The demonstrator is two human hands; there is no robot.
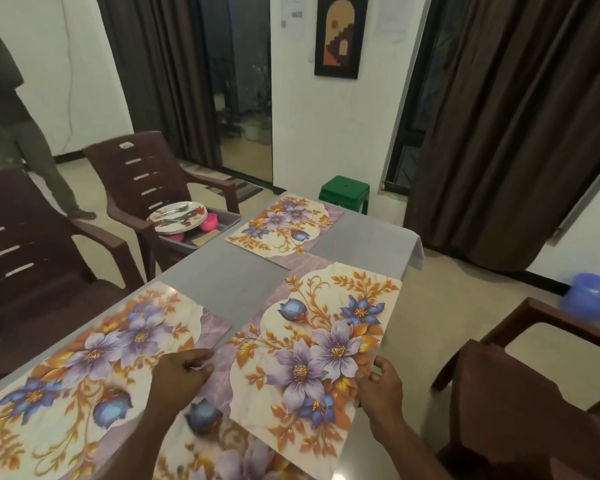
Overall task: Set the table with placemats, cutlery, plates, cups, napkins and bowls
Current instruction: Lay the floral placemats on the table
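**Mat held at the table's right edge**

On the near right side of the grey table [222, 282], both hands hold one floral mat [312, 341]. The left hand [181, 372] grips its left edge, fingers curled over the top. The right hand [381, 382] pinches the right edge, thumb on the printed face and fingers behind. This mat runs lengthwise away from the person, its right side overhanging the table edge, and its near end overlaps another mat [222, 452] lying at the bottom of the view.

A left mat [84, 368] lies flat on the near left part of the table, just beside the held one. A far mat [284, 225] lies flat at the far end, well apart from the hands.

Beyond the table's left edge, a grey tray [219, 225] sits on a brown chair [146, 174]. It holds stacked plates [179, 220] with cutlery [174, 213] on top and a pink bowl [209, 223] beside them.

A green stool [343, 188] stands past the far end; a blue bucket [593, 296] is on the floor at right. Another person [11, 116] stands at far left.
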